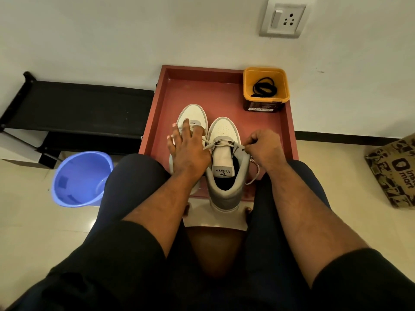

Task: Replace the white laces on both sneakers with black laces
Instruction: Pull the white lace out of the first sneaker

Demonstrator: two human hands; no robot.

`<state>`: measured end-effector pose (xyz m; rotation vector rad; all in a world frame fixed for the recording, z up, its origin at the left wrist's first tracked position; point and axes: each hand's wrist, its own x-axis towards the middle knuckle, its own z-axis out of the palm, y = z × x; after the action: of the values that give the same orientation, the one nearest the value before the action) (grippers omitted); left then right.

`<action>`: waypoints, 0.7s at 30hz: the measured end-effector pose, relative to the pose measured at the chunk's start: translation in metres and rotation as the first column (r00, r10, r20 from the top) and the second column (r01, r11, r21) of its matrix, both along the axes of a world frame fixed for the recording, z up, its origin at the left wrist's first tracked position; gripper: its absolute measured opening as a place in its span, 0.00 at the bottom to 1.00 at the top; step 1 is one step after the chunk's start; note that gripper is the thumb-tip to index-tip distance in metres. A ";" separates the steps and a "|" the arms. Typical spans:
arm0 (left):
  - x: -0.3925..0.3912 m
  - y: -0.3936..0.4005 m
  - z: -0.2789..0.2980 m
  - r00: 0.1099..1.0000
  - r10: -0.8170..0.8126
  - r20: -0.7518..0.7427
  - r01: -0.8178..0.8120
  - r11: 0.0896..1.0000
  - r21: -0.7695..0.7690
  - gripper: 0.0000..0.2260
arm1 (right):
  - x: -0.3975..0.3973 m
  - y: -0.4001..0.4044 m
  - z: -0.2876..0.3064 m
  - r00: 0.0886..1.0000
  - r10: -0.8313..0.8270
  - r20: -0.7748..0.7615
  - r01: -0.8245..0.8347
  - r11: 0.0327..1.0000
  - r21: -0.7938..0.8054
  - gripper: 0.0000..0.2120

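Two sneakers (221,153) in a red tray (224,86), toes pointing away from me.
My left grip (187,149) lies spread wide on the left sneaker; my right grip (261,147) pinches shut a white lace (213,144) beside it.

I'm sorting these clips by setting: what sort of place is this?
Most likely a room in a home. A black low shoe rack and blue plastic bucket stand on a glossy tiled floor, below a white wall switch socket.
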<state>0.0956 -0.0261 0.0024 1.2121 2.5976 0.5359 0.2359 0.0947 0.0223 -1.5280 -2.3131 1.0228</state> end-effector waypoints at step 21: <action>0.011 0.002 0.007 0.955 -0.094 0.282 0.078 0.995 0.069 0.11 | -0.016 -0.002 -0.018 0.978 -0.011 -0.210 -0.015 0.993 -0.120 0.07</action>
<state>0.1071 -0.0246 0.0098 1.1620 2.2923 0.7141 0.2195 0.0926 0.0045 -1.3828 -2.1433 1.2801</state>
